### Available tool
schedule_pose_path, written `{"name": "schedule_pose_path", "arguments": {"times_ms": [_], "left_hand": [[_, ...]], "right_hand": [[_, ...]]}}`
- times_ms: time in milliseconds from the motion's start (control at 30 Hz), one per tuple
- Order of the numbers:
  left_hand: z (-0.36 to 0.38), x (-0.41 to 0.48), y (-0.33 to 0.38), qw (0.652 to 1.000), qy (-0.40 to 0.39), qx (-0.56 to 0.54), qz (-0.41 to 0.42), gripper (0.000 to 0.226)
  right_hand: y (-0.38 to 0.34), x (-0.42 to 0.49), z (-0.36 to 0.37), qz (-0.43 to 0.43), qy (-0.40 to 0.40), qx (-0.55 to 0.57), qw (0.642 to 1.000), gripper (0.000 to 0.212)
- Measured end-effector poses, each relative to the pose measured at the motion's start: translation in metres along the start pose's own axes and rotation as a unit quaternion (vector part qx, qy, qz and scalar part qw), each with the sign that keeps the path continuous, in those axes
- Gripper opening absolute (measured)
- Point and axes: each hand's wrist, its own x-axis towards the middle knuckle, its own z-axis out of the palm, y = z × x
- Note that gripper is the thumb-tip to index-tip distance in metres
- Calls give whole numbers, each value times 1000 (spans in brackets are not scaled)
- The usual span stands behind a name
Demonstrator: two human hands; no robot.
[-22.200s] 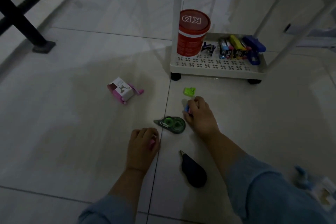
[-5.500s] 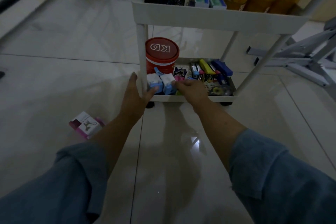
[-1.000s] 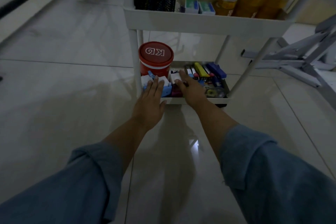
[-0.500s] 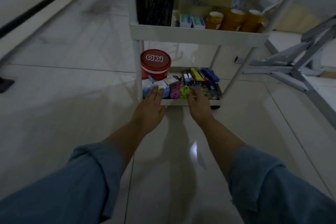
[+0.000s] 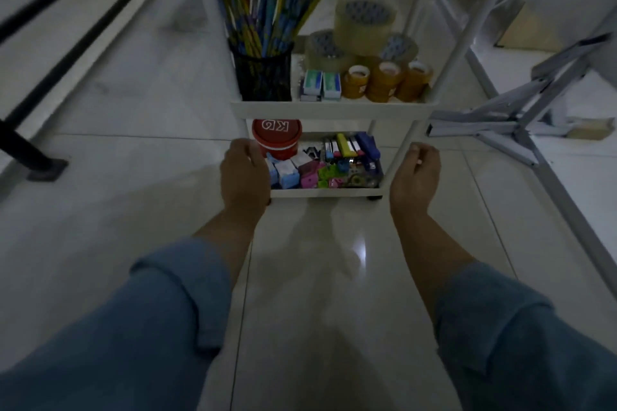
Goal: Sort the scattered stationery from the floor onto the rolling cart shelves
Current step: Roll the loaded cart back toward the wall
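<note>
The white rolling cart point(image 5: 334, 109) stands straight ahead on the tiled floor. Its bottom shelf point(image 5: 324, 192) holds a red lidded tub point(image 5: 277, 138), blue-and-white correction tapes point(image 5: 284, 173), pink and green sharpeners point(image 5: 321, 175) and staplers point(image 5: 349, 145). On the middle shelf are a black mesh pencil holder point(image 5: 263, 77), staple boxes point(image 5: 322, 84), clear tape rolls point(image 5: 364, 23) and brown tape rolls point(image 5: 387, 81). My left hand point(image 5: 243, 173) curls round the cart's left front post and hides it. My right hand point(image 5: 414, 177) is curled beside the right front post point(image 5: 402, 150); contact is unclear.
A black metal frame leg with a foot plate point(image 5: 36, 162) stands at the left. A folded grey metal stand point(image 5: 500, 130) lies at the right behind the cart, and a white slanted leg point(image 5: 567, 197) runs along the right side. No stationery shows on the visible floor.
Both hands have left the bottom shelf's front rim and spread apart to the cart's two front posts. The view has tilted up, so the middle shelf now shows fully.
</note>
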Motion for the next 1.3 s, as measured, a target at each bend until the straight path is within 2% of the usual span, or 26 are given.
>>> {"name": "schedule_pose_path", "arguments": {"times_ms": [100,200,367,500,633,733,900,1133,1300], "left_hand": [[-26,29,26,995,76,-31,-55,29],[-56,54,53,990,104,-90,-36,31],[-104,61,102,986,-18,-163,23,44],[-137,56,120,980,-95,-175,-17,54],[-157,65,137,977,-106,-185,-24,58],[-159,85,156,972,-78,-219,-26,59],[-164,109,190,970,-70,-230,22,61],[-160,140,217,958,-139,-235,84,62],[-141,152,211,925,-176,-313,122,32]], "right_hand": [[-40,16,-17,-1,25,25,999,26],[-77,20,-33,16,13,35,999,30],[-139,9,-54,84,-40,72,993,35],[-177,-17,-64,131,-61,91,985,32],[-214,-25,-77,133,-66,85,985,47],[-239,-6,-84,101,-57,77,990,49],[-272,26,-88,54,-41,75,995,51],[-297,70,-79,112,-50,90,988,56],[-296,84,-68,119,-31,45,991,62]]}}
